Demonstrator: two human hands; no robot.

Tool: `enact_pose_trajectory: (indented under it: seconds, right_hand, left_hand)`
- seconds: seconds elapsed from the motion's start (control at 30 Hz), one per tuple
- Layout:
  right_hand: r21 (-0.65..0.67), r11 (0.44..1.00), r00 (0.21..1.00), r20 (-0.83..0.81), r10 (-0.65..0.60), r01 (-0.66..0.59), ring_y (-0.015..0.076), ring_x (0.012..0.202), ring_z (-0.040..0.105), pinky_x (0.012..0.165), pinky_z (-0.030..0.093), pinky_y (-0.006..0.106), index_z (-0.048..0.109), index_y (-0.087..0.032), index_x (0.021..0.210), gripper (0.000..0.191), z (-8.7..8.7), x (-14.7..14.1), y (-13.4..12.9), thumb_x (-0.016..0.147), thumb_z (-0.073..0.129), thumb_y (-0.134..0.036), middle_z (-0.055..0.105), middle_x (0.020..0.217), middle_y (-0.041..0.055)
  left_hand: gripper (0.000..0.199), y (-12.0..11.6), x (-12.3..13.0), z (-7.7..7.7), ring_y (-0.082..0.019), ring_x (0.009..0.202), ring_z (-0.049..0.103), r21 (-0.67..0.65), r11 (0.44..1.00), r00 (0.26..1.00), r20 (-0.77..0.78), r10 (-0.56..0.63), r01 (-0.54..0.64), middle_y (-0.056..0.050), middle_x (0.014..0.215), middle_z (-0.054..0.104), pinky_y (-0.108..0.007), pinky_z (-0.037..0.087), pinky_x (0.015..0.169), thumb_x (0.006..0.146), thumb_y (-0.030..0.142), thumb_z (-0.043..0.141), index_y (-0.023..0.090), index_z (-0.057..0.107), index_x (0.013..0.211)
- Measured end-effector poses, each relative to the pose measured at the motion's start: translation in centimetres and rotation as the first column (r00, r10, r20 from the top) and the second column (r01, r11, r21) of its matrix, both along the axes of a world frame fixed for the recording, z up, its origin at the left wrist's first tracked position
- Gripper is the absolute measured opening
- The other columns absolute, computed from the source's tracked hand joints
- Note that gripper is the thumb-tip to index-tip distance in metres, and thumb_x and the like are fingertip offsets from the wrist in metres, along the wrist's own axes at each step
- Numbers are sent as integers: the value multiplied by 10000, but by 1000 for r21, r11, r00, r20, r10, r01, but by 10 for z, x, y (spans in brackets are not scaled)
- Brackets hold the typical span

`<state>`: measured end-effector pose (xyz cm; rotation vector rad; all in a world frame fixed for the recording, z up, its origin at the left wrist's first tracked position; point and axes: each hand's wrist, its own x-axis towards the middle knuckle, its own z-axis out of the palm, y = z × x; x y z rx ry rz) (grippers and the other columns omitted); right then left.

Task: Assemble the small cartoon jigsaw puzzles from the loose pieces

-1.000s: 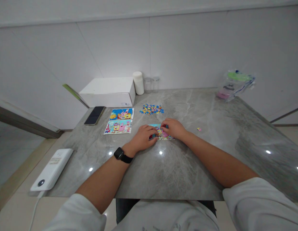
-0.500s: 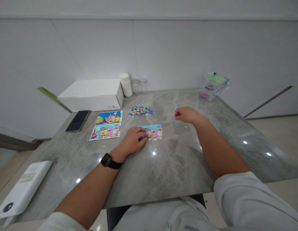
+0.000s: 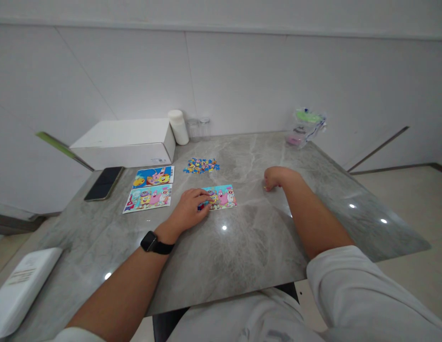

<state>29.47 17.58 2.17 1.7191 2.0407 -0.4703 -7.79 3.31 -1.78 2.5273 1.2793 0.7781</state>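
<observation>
My left hand (image 3: 190, 209) rests with fingers spread over the left end of a colourful cartoon puzzle picture (image 3: 224, 197) on the grey table. To the right, my right hand (image 3: 273, 178) is lowered to the tabletop, its fingertips pinched together at a small puzzle piece (image 3: 266, 189) that is mostly hidden. A heap of blue and yellow puzzle pieces (image 3: 202, 165) lies behind the picture. Two printed cartoon cards, an upper blue one (image 3: 154, 177) and a lower one (image 3: 148, 198), lie left of my left hand.
A black phone (image 3: 104, 183), a white box (image 3: 123, 142), a white bottle (image 3: 178, 128) and two clear glasses (image 3: 198, 129) stand or lie at the back left. A plastic bag (image 3: 305, 128) is at the back right. A white device (image 3: 23, 289) lies at the left edge.
My right hand has moved down onto the small loose piece, which lay uncovered before. My left hand stays on the picture. The whole view has shifted slightly.
</observation>
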Motion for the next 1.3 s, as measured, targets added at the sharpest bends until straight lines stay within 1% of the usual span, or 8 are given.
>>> enact_pose_trajectory:
  seconds: [0.2,0.33,0.4,0.53,0.6,0.7,1.1,1.3]
  right_hand:
    - [104,976,960,-187,207,-190,180,645,657,629,484,280,751,-229,686,127,-3,-22,-10,635,863,-194,732,696,25]
    - [145,965,893,-369,258,-219,159,694,656,619,438,246,735,-224,776,108,-3,-51,-20,709,803,-172,746,768,4]
    - [120,972,804,-547,233,-201,151,697,648,629,446,239,717,-214,821,98,-4,-67,-25,745,778,-217,728,763,-9]
    - [15,985,528,-843,104,-169,142,688,616,658,473,248,677,-193,863,196,-5,-97,-38,764,752,-345,688,742,-22]
    - [-36,984,424,-905,42,-174,137,686,605,670,477,255,669,-192,858,223,-4,-109,-45,760,755,-372,678,738,-24]
    - [-52,985,350,-937,9,-163,133,693,603,679,477,257,679,-193,859,217,-1,-122,-58,769,765,-371,677,743,-24]
    - [-85,986,297,-954,-39,-145,146,686,628,636,504,260,702,-203,882,180,0,-145,-84,808,760,-356,693,756,-17]
    - [141,989,393,-908,142,-32,131,773,630,734,514,255,728,-199,978,194,-3,-142,-75,804,652,-159,744,934,11]
  left_hand:
    - [217,-1,1,1,-280,1123,692,8,1000,1000,-1,6,-6,-86,1198,752,-483,507,1024,959,314,645,251,784,1114]
    - [213,0,0,0,-273,1111,692,2,1000,1000,6,5,-5,-86,1188,754,-483,503,1029,962,306,650,251,782,1121]
    - [217,0,0,1,-271,1106,691,-1,1000,1000,11,11,-11,-89,1185,753,-479,504,1026,960,299,658,249,779,1134]
    - [197,0,1,3,-262,1091,682,-9,999,997,51,50,-50,-85,1172,742,-467,507,1023,962,293,672,241,769,1125]
    - [167,0,2,4,-251,1075,677,-22,998,992,105,66,-64,-79,1141,735,-454,512,1017,967,307,678,236,764,1092]
    - [131,0,3,6,-233,1054,673,-44,997,974,217,67,-59,-69,1085,718,-426,524,1008,959,329,704,228,759,1021]
    - [117,-1,7,9,-198,1013,689,-188,981,902,414,125,-50,-62,1047,700,-373,548,985,943,296,712,208,754,878]
    - [104,0,6,9,-191,995,687,-193,975,899,401,179,-108,-54,1040,699,-363,554,965,937,267,703,210,749,863]
